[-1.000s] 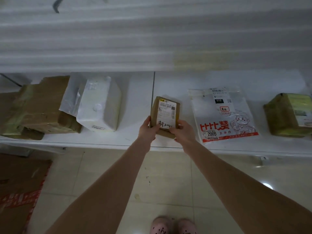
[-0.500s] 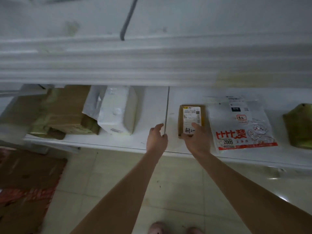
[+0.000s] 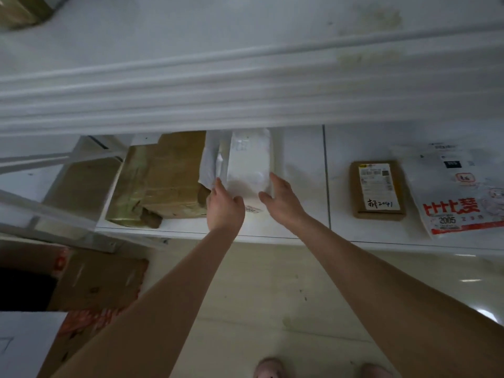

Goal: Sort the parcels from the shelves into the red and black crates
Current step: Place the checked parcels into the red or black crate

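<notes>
A white plastic-wrapped parcel (image 3: 248, 165) lies on the lower white shelf (image 3: 300, 159), under the upper shelf's edge. My left hand (image 3: 225, 205) is at its front left corner and my right hand (image 3: 283, 199) at its front right side, fingers apart on either side of it. The parcel still rests on the shelf. A small brown box with a label and handwriting (image 3: 377, 189) lies to the right, apart from both hands. Beside it lies a white and red mailer bag (image 3: 461, 197). No crate is in view.
A large taped brown carton (image 3: 163, 178) sits just left of the white parcel. The upper shelf (image 3: 245, 77) overhangs the lower one, with a brown parcel (image 3: 19, 9) at its far left. Flattened cardboard (image 3: 95, 282) lies on the floor at left. My feet (image 3: 268, 368) stand below.
I have set the small brown box down on the shelf and let go of it. Both hands have moved left to the white parcel, and my view has shifted left.
</notes>
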Demonstrator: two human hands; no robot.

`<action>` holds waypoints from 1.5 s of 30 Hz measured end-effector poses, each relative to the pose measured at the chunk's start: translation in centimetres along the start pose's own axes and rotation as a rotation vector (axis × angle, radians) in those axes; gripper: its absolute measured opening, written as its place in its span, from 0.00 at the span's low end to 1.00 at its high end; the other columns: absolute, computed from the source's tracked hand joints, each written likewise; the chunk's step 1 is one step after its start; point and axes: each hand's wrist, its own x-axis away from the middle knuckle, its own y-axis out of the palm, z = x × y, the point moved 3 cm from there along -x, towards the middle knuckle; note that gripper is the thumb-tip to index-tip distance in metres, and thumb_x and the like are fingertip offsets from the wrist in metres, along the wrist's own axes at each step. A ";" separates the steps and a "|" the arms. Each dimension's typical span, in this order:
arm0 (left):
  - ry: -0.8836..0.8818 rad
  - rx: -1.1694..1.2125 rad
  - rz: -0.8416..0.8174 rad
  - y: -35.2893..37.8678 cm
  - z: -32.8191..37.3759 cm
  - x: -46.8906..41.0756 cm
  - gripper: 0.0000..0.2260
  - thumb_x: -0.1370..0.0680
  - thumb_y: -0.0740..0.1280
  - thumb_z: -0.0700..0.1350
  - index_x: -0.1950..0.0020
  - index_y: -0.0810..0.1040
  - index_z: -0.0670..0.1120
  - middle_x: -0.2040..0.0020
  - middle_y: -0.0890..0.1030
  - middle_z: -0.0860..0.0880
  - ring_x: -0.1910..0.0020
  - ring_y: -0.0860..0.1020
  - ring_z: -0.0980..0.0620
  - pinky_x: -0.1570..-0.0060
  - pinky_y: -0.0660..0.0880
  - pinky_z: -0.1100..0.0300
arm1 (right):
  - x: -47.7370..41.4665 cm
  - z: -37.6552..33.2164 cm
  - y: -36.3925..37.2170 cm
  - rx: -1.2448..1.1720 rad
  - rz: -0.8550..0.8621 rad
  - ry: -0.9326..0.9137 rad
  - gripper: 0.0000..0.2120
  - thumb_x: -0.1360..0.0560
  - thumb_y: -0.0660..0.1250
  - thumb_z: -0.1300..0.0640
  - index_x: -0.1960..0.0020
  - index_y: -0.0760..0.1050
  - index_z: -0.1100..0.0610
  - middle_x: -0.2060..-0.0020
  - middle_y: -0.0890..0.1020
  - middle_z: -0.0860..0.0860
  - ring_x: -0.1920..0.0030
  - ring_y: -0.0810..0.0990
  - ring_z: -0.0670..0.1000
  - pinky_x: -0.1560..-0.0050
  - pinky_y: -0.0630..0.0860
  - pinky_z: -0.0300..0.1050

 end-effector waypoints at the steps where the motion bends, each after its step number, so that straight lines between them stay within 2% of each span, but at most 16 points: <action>1: 0.004 0.021 -0.073 0.1 -0.1 -0.5 0.20 0.22 0.59 0.38 0.30 0.64 0.39 0.35 0.73 0.39 0.39 0.73 0.38 0.46 0.73 0.49 | -0.2 0.1 0.2 -0.060 -0.021 0.039 0.28 0.19 0.59 0.51 0.22 0.54 0.54 0.24 0.60 0.54 0.27 0.63 0.55 0.30 0.61 0.48; 3: 0.027 0.088 -0.115 0.4 0.1 -0.6 0.16 0.22 0.58 0.38 0.34 0.68 0.38 0.38 0.74 0.40 0.44 0.76 0.39 0.51 0.74 0.51 | -0.1 0.7 0.2 -0.145 -0.005 0.089 0.26 0.19 0.57 0.50 0.23 0.57 0.55 0.26 0.64 0.54 0.28 0.65 0.56 0.30 0.63 0.49; 6: 0.012 0.220 -0.161 0.8 0.2 -0.1 0.18 0.21 0.59 0.41 0.31 0.69 0.40 0.39 0.74 0.42 0.42 0.76 0.42 0.44 0.75 0.50 | 1.2 1.9 -0.6 -0.229 0.104 0.183 0.29 0.19 0.59 0.46 0.23 0.56 0.55 0.26 0.65 0.54 0.28 0.66 0.56 0.30 0.64 0.50; 9: -0.052 0.404 -0.321 1.4 0.5 1.0 0.17 0.20 0.60 0.42 0.32 0.73 0.44 0.50 0.79 0.48 0.51 0.78 0.49 0.51 0.74 0.59 | 2.6 3.7 -1.5 -0.350 0.199 0.242 0.31 0.25 0.67 0.42 0.29 0.64 0.55 0.33 0.74 0.54 0.37 0.75 0.55 0.35 0.71 0.50; 11: -0.023 0.401 -0.387 2.0 0.6 1.9 0.16 0.22 0.64 0.41 0.34 0.76 0.49 0.48 0.79 0.48 0.53 0.77 0.52 0.54 0.72 0.63 | 3.6 4.8 -1.8 -0.401 0.209 0.296 0.37 0.32 0.73 0.38 0.31 0.66 0.56 0.38 0.77 0.53 0.41 0.78 0.54 0.39 0.75 0.52; 14: 0.027 0.344 -0.420 3.2 0.7 3.3 0.19 0.26 0.70 0.42 0.37 0.77 0.56 0.41 0.74 0.46 0.48 0.75 0.50 0.49 0.72 0.61 | 4.7 6.4 -2.1 -0.496 0.225 0.377 0.51 0.43 0.77 0.34 0.29 0.64 0.57 0.37 0.76 0.52 0.39 0.76 0.55 0.40 0.76 0.50; 17: 0.093 0.290 -0.457 3.9 1.0 4.5 0.20 0.27 0.71 0.42 0.37 0.76 0.57 0.40 0.70 0.48 0.47 0.73 0.52 0.48 0.69 0.64 | 5.5 7.7 -1.8 -0.532 0.251 0.452 0.56 0.48 0.80 0.34 0.28 0.62 0.56 0.37 0.75 0.51 0.40 0.76 0.54 0.41 0.76 0.50; 20: 0.152 0.255 -0.482 4.0 0.9 4.9 0.19 0.26 0.70 0.41 0.36 0.75 0.54 0.39 0.73 0.47 0.43 0.75 0.50 0.45 0.71 0.62 | 6.1 8.9 -1.7 -0.533 0.278 0.559 0.47 0.39 0.79 0.41 0.29 0.61 0.57 0.38 0.73 0.51 0.41 0.74 0.54 0.43 0.74 0.50; 22: 0.056 0.341 -0.445 3.7 0.4 4.6 0.21 0.26 0.70 0.41 0.34 0.73 0.52 0.40 0.75 0.46 0.45 0.77 0.50 0.44 0.74 0.57 | 7.0 9.2 -2.2 -0.604 0.250 0.597 0.41 0.36 0.77 0.45 0.30 0.63 0.56 0.39 0.73 0.51 0.42 0.73 0.53 0.46 0.72 0.50; 25: -0.100 0.366 -0.337 2.2 -0.5 4.0 0.26 0.25 0.70 0.47 0.28 0.67 0.50 0.38 0.73 0.48 0.45 0.75 0.51 0.46 0.72 0.58 | 9.2 9.2 -3.3 -0.686 0.107 0.615 0.27 0.31 0.73 0.46 0.36 0.70 0.52 0.39 0.75 0.52 0.41 0.75 0.56 0.40 0.73 0.54; 28: -0.242 0.591 -0.530 0.7 -0.1 4.7 0.27 0.23 0.67 0.52 0.25 0.62 0.53 0.37 0.74 0.50 0.38 0.73 0.49 0.37 0.68 0.55 | 11.5 8.4 -4.5 -0.807 -0.033 0.543 0.12 0.25 0.67 0.50 0.42 0.73 0.49 0.39 0.77 0.54 0.41 0.77 0.57 0.36 0.72 0.54; 31: -0.289 0.667 -0.722 -0.5 0.8 6.5 0.20 0.22 0.64 0.55 0.30 0.68 0.60 0.38 0.78 0.53 0.40 0.76 0.49 0.37 0.72 0.50 | 13.0 7.5 -5.4 -0.856 -0.092 0.470 0.15 0.23 0.64 0.54 0.37 0.72 0.45 0.41 0.78 0.51 0.40 0.77 0.55 0.35 0.71 0.52; 37: -0.217 0.733 -0.745 -2.6 1.4 8.7 0.20 0.22 0.67 0.47 0.32 0.70 0.60 0.42 0.81 0.53 0.43 0.80 0.51 0.50 0.76 0.57 | 14.1 6.6 -7.2 -0.796 -0.057 0.409 0.23 0.24 0.66 0.60 0.32 0.71 0.45 0.41 0.80 0.49 0.41 0.79 0.53 0.38 0.73 0.51; 41: -0.145 0.698 -0.744 -3.5 2.0 9.7 0.22 0.24 0.69 0.51 0.32 0.70 0.63 0.38 0.78 0.56 0.38 0.76 0.53 0.36 0.70 0.49 | 14.7 6.3 -8.1 -0.798 -0.029 0.420 0.24 0.25 0.66 0.63 0.32 0.71 0.46 0.40 0.80 0.50 0.41 0.79 0.54 0.39 0.74 0.51; 43: -0.122 0.687 -0.735 -4.0 2.6 10.1 0.21 0.24 0.69 0.53 0.32 0.71 0.61 0.36 0.76 0.57 0.37 0.74 0.55 0.38 0.68 0.52 | 15.1 6.2 -8.6 -0.815 0.003 0.431 0.23 0.25 0.64 0.65 0.34 0.72 0.47 0.42 0.79 0.51 0.43 0.79 0.55 0.45 0.76 0.49; 45: -0.110 0.700 -0.700 -4.4 3.3 10.6 0.14 0.22 0.68 0.49 0.37 0.75 0.58 0.39 0.76 0.58 0.43 0.75 0.60 0.47 0.69 0.61 | 15.4 6.1 -8.9 -0.829 0.044 0.449 0.20 0.24 0.61 0.65 0.37 0.72 0.46 0.44 0.78 0.52 0.46 0.78 0.56 0.45 0.76 0.52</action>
